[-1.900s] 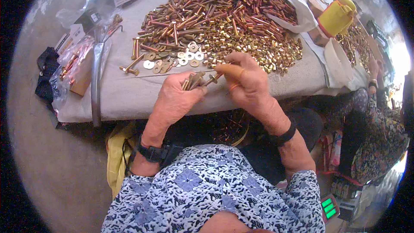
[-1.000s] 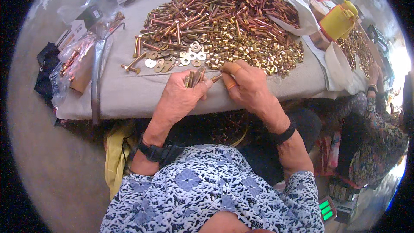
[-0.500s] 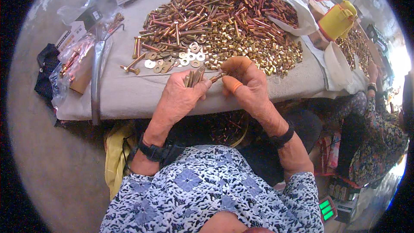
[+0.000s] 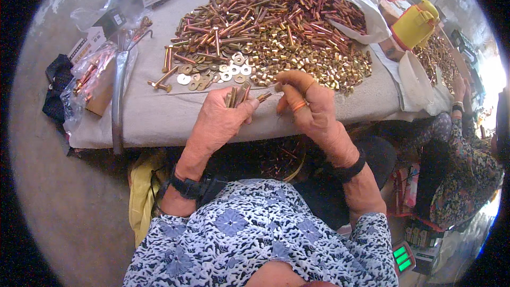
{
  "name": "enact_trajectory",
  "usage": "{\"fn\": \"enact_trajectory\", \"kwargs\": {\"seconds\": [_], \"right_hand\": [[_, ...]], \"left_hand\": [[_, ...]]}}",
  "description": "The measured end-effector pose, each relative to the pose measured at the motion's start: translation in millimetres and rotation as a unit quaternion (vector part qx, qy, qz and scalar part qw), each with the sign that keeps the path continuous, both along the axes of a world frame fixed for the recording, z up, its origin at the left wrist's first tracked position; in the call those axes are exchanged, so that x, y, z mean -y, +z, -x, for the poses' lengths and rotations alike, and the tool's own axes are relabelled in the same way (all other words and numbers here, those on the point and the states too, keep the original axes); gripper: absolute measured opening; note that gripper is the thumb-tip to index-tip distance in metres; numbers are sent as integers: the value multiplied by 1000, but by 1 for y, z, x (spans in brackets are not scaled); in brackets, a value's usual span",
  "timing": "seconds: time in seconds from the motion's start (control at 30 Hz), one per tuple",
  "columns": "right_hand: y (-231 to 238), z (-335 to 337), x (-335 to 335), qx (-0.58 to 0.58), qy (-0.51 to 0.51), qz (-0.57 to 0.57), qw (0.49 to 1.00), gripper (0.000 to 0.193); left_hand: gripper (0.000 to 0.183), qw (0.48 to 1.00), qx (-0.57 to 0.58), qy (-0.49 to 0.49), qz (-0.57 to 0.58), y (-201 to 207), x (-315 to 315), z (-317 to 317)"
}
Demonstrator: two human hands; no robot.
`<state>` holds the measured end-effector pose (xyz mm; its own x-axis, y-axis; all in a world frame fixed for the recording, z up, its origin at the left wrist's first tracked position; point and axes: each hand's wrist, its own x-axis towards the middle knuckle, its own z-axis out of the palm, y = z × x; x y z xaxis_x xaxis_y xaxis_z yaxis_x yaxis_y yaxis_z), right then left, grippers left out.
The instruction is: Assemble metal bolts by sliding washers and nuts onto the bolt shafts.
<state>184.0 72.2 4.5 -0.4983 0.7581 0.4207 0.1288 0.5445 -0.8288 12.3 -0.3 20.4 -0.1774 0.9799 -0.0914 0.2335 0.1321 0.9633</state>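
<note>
My left hand [image 4: 218,119] is closed around several brass-coloured bolts [image 4: 239,95], held in a bunch over the table's near edge. One bolt's threaded end [image 4: 264,96] sticks out past the thumb toward the right. Just right of that end is my right hand [image 4: 311,103], with orange covers on thumb and forefinger. Its thumb and forefinger are drawn together, and a small dull piece shows at the tips, too small to name. Beyond the hands lie flat washers [image 4: 234,69] and a heap of short gold-coloured nuts or sleeves [image 4: 313,56].
Behind these rises a large pile of long bolts [image 4: 239,18]. A curved metal bar [image 4: 118,95] hangs over the table edge at left, beside plastic-bagged parts [image 4: 95,69]. At right are a yellow jug [image 4: 417,24] and another person's arm [image 4: 458,101].
My right hand has drawn back slightly to the right, off the bolt's end, which now shows bare. The left hand with its bolts has barely moved.
</note>
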Motion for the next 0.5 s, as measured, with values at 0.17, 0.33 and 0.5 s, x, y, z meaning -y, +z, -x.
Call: {"fn": "enact_trajectory", "kwargs": {"seconds": [0.17,0.33,0.5], "right_hand": [[1,3,2,0,21,10,1000,22],[-1,4,1,-16,34,87,995,21],[5,1,2,-33,71,133,988,19]], "left_hand": [[18,999,-13,-24,-17,-4,0,2],[18,999,17,-40,-12,-3,1,5],[18,999,38,-31,24,4,3,5]]}}
